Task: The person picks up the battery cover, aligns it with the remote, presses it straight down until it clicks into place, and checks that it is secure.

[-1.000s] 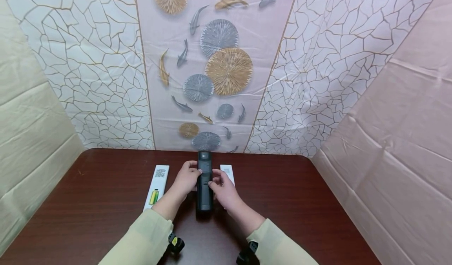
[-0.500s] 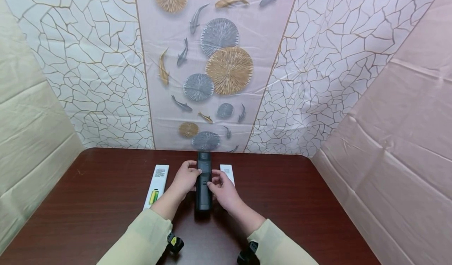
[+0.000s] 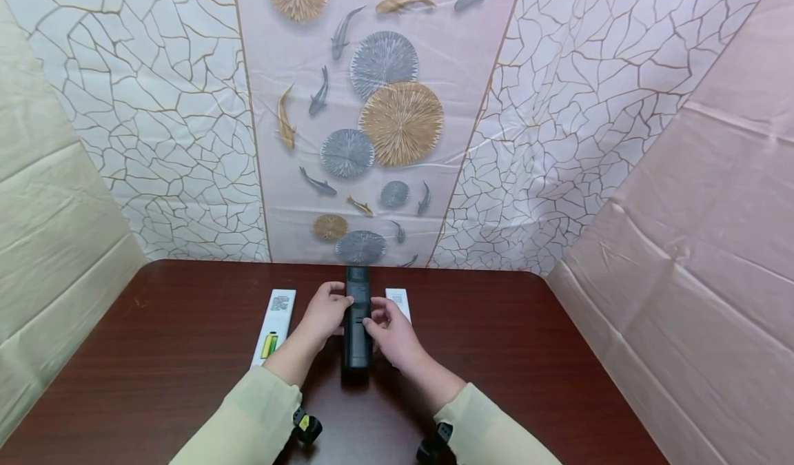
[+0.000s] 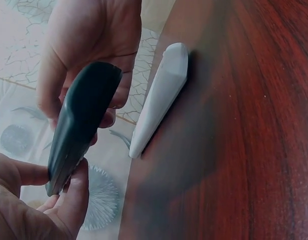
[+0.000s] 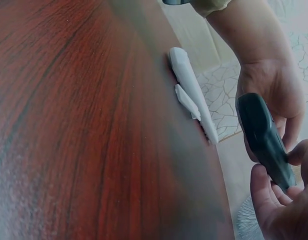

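Observation:
A black remote control (image 3: 358, 327) is raised above the table, its back with the battery cover facing the head camera. My left hand (image 3: 324, 313) holds its left edge, thumb on the back. From the right, my right hand (image 3: 393, 334) grips the other edge with its thumb near the cover's latch marks. Both wrist views show the black remote (image 4: 84, 115) edge-on between the two hands. A white remote control (image 3: 278, 320) with a printed code and a green battery picture lies left of my left hand. Another white remote (image 3: 400, 303) lies partly hidden behind my right hand.
The dark red-brown table (image 3: 527, 382) extends around the hands. Patterned fabric (image 3: 397, 127) hangs behind it, with pale cloth at both sides. In the right wrist view, a small white piece (image 5: 188, 102) sits against a white remote.

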Motion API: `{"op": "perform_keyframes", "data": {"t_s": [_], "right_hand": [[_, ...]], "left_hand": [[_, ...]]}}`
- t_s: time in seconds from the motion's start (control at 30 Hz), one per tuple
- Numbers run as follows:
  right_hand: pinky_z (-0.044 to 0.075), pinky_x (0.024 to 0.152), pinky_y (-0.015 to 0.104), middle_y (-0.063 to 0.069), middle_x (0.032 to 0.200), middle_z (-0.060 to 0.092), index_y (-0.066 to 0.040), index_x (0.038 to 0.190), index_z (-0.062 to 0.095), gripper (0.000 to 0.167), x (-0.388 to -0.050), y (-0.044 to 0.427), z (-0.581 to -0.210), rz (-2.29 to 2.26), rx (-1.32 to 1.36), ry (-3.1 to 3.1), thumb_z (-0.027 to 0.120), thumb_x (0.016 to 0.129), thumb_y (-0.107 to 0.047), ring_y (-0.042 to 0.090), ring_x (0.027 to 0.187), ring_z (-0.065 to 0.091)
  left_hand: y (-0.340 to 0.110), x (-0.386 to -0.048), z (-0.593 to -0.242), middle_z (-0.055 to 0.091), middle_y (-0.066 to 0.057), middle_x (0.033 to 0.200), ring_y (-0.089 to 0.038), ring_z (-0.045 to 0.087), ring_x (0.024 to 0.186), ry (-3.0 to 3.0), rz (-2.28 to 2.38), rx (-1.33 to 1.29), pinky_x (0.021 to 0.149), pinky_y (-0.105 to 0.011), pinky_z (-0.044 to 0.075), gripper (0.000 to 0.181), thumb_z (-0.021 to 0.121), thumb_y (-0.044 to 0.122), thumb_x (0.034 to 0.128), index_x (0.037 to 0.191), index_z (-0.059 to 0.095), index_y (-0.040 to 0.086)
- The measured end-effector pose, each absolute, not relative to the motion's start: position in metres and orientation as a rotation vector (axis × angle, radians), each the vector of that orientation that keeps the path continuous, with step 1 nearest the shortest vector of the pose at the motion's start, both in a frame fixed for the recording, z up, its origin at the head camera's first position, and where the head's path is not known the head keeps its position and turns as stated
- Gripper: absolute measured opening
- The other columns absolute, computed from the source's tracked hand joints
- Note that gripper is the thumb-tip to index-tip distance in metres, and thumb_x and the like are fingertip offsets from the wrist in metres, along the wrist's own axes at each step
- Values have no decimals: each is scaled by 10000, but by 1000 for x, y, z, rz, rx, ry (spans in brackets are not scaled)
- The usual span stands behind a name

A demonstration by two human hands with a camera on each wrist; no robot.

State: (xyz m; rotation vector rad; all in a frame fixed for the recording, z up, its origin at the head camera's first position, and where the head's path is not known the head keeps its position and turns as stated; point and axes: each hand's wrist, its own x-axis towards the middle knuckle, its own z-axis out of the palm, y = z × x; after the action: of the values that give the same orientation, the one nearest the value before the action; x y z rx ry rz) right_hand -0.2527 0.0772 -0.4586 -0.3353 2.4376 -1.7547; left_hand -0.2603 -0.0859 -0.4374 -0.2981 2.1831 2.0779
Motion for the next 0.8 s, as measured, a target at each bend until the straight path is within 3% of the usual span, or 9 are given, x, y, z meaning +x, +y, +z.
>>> {"op": "perform_keyframes", "data": {"t_s": [0.27,0.53,0.8], "right_hand": [[561,627,522,112,1035,594,-26,1373,506,414,-248,77,-457,-1809,-282,2397,611,983,-117,218,702,591],[578,650,516,216,1070,582,46,1286,541,323,-229,91,-430,-1838,-268,2356,560,977,-46,426,802,626],[578,570,422,154,1038,582,35,1271,545,329,-233,117,-454,-1845,-235,2366,593,967,-82,290,724,627]], "left_hand": [[-86,-261,-442,545,-220,1297,-320,617,1048,2200,2062,-304,680,-388,580,430,536,204,1025,1414,407,75],[-85,-268,-451,553,-214,1271,-329,611,1052,2219,2023,-346,664,-395,582,439,563,198,1009,1409,425,82],[-90,-274,-461,527,-214,1292,-356,587,1087,2235,1968,-383,686,-404,578,450,570,189,1010,1423,423,88]]}}
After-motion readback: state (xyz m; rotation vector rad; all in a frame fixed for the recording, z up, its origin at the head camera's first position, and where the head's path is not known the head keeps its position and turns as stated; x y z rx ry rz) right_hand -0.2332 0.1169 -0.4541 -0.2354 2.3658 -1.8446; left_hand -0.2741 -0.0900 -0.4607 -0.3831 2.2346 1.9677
